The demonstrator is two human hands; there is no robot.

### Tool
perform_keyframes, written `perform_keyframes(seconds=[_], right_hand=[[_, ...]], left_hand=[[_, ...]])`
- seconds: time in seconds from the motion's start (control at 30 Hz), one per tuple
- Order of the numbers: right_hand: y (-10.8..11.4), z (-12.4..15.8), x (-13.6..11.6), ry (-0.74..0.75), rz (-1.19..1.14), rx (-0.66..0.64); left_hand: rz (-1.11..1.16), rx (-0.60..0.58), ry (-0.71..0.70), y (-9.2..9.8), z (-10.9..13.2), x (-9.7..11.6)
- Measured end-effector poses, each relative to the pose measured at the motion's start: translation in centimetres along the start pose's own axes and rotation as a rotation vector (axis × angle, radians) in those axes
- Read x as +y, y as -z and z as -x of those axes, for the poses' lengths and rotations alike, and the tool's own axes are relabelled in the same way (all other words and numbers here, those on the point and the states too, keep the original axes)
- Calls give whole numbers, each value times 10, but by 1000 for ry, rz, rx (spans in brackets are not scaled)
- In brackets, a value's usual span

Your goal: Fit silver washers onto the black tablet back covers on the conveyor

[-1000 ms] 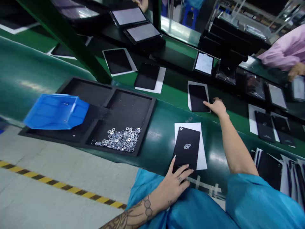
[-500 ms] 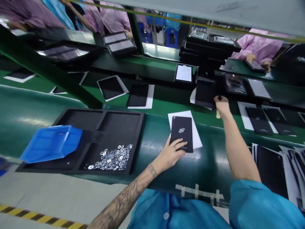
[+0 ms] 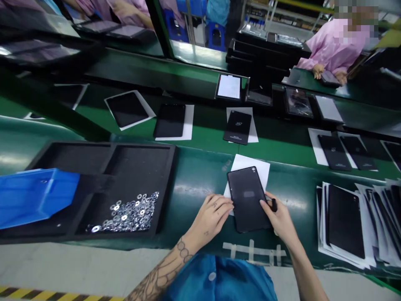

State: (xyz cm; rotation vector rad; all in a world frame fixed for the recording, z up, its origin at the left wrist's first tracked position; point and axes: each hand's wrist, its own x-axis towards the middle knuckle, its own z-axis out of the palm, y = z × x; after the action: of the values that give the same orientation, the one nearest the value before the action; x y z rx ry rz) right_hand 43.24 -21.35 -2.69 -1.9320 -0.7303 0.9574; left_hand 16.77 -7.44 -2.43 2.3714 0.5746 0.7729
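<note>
A black phone (image 3: 247, 200) with a plain back and a grey patch at its centre lies tilted across a white paper sheet (image 3: 250, 165) on the green belt. My left hand (image 3: 213, 217) presses against its left edge. My right hand (image 3: 280, 219) holds its right edge, with a small black cylinder (image 3: 274, 205) pinched in the fingers. Farther along the belt, a black phone with a logo (image 3: 237, 127) rests on its own white sheet.
To the left stands a black foam tray (image 3: 171, 184) with loose steel washers (image 3: 125, 213) and a blue plastic bin (image 3: 34, 196). Papers and black phones (image 3: 344, 221) are stacked at right. A co-worker in a pink smock (image 3: 335, 46) handles a device beyond the belt.
My right hand has come back from the far sheet to join my left on the near phone. The near phone now shows a plain back, and a logo phone lies on the far sheet.
</note>
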Motion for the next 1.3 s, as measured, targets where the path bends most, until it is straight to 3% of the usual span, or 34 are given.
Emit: perform_keyframes(seconds=[0.07, 0.13, 0.3, 0.4, 0.47, 0.57, 0.67, 0.77, 0.87, 1.03, 1.17, 1.3], right_hand=[[-9, 2, 1, 26, 81, -37], [-5, 0, -3, 65, 185, -6], [46, 5, -40, 211, 423, 240], [59, 22, -78, 325, 608, 256], [42, 30, -100, 386, 704, 148], [-18, 28, -114, 431, 734, -51], [-82, 10, -105, 402, 739, -158], [-106, -12, -93, 390, 692, -215], [-85, -39, -91, 474, 556, -192], [-40, -92, -85, 472, 777, 159], [-42, -114, -70, 460, 934, 246], [-48, -114, -62, 505, 902, 261]], left_hand=[[-4, -77, 38, -2, 14, -1], [-13, -87, 53, -4, 19, -4], [-4, -94, 83, -7, 21, -1], [61, -111, 140, -10, 22, 8], [121, -114, 167, -12, 24, 14], [245, -60, 203, -12, 27, 17], [335, 133, 293, -1, 33, 9], [306, 275, 395, 19, 29, -9], [284, 200, 425, 33, 1, -28], [210, -36, 441, 21, -82, -54], [114, -185, 426, 8, -132, -71], [69, -304, 439, 9, -154, -84]])
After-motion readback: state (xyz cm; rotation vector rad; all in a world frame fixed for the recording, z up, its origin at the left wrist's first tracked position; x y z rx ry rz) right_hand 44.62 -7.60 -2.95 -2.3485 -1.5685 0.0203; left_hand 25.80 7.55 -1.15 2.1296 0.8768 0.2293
